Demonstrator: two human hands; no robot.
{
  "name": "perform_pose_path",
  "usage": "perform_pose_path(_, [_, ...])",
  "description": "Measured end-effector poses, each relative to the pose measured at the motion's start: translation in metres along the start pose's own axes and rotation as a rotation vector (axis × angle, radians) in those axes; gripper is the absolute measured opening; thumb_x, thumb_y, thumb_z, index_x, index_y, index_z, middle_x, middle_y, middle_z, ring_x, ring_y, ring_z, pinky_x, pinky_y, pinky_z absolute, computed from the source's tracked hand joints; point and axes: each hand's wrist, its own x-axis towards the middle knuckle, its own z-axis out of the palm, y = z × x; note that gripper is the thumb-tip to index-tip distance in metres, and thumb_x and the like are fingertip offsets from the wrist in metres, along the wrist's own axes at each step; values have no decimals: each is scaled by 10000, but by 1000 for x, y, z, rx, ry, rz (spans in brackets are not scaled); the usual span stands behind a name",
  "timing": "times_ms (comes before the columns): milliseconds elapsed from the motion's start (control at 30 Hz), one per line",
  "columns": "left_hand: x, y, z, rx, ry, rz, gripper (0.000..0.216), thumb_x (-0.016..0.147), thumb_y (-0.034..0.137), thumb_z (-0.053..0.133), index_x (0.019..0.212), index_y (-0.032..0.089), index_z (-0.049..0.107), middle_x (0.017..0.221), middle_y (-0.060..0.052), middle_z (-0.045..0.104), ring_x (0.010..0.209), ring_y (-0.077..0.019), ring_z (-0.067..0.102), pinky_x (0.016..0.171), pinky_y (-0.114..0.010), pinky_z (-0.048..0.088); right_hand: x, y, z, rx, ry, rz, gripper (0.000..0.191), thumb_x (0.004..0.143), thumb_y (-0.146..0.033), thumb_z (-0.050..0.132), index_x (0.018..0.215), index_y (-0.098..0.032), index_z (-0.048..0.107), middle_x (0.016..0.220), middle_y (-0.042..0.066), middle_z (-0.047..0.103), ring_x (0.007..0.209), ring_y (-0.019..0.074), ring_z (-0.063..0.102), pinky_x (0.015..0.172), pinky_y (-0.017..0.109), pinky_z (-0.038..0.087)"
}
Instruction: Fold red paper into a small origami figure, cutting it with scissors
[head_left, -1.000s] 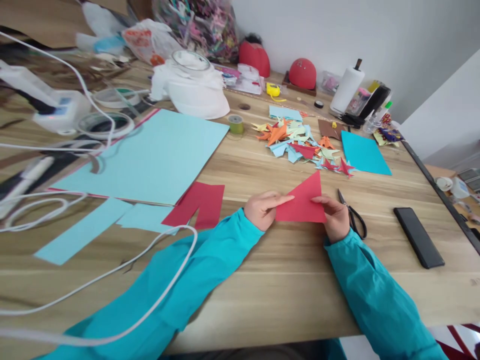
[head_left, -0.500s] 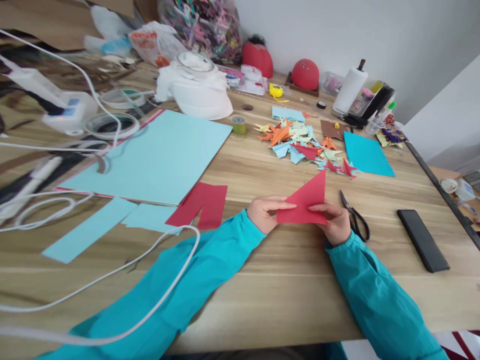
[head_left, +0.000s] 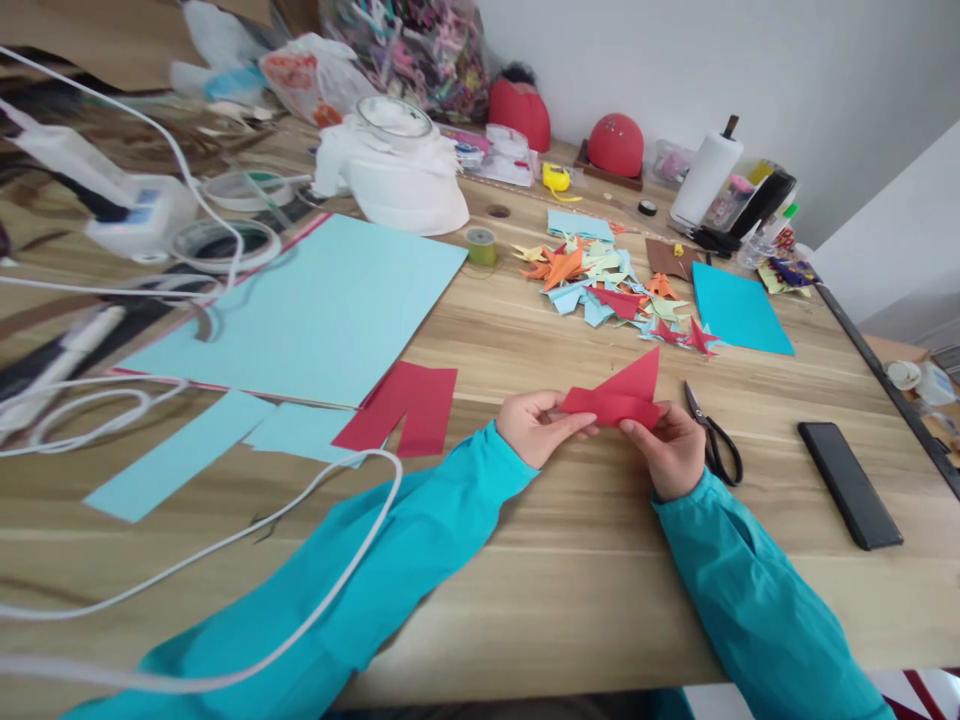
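A piece of red paper (head_left: 616, 395), folded with a band across its lower part and one point rising at the upper right, is held above the table. My left hand (head_left: 534, 425) pinches its left end, thumb in front and fingers behind. At the lower right, my right hand (head_left: 671, 445) grips the other end, its thumb on the lower edge. Black-handled scissors (head_left: 718, 440) lie just right of my right hand. Red paper offcuts (head_left: 429, 400) rest to the left of my left hand.
Folded paper pieces (head_left: 592, 275) in several colours lie heaped beyond my hands. Light blue sheets (head_left: 315, 310) cover the left side, with blue strips (head_left: 180, 455) in front. A white cable (head_left: 379, 540) loops over my left sleeve. A black phone (head_left: 849, 485) lies at right.
The lower edge of the red paper has been folded up into a band. My thumbs have moved from the paper's middle to its lower edge.
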Motion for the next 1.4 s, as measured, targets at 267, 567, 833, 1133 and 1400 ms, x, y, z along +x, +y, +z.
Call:
perform_pose_path(267, [-4, 12, 5, -88, 25, -60, 404, 517, 359, 800, 667, 141, 495, 564, -20, 672, 537, -181, 675, 539, -251, 565, 2, 0, 4, 108, 8, 83, 595, 574, -276, 798, 1071, -199, 478, 713, 11, 718, 507, 133, 621, 507, 263, 531])
perform_pose_path(567, [-1, 2, 3, -116, 6, -19, 460, 539, 390, 788, 703, 170, 419, 568, 0, 665, 497, -186, 665, 479, -250, 544, 2, 14, -1, 44, -53, 86, 183, 603, -307, 772, 699, -170, 697, 576, 6, 666, 485, 128, 547, 463, 266, 479])
perform_pose_path(833, [-2, 11, 2, -211, -45, -136, 447, 626, 533, 679, 740, 141, 499, 508, 24, 598, 512, -213, 670, 486, -278, 556, 2, 10, -1, 55, -37, 109, 149, 606, -284, 773, 674, -167, 712, 550, 5, 668, 472, 125, 560, 473, 257, 482])
perform_pose_path(1133, [-8, 8, 7, -10, 14, -44, 396, 486, 270, 815, 804, 109, 640, 731, -69, 721, 633, -208, 688, 620, -299, 588, 2, 9, -3, -24, -104, 106, 155, 606, -309, 769, 655, -172, 717, 544, 13, 674, 470, 135, 567, 465, 263, 488])
perform_pose_path(1400, [-7, 5, 8, -12, 49, -98, 292, 537, 239, 790, 724, 85, 626, 535, -49, 671, 471, -193, 650, 468, -270, 568, 0, 15, -2, 33, -99, 128, 169, 694, -346, 711, 691, -177, 721, 535, 5, 662, 461, 128, 561, 469, 254, 474])
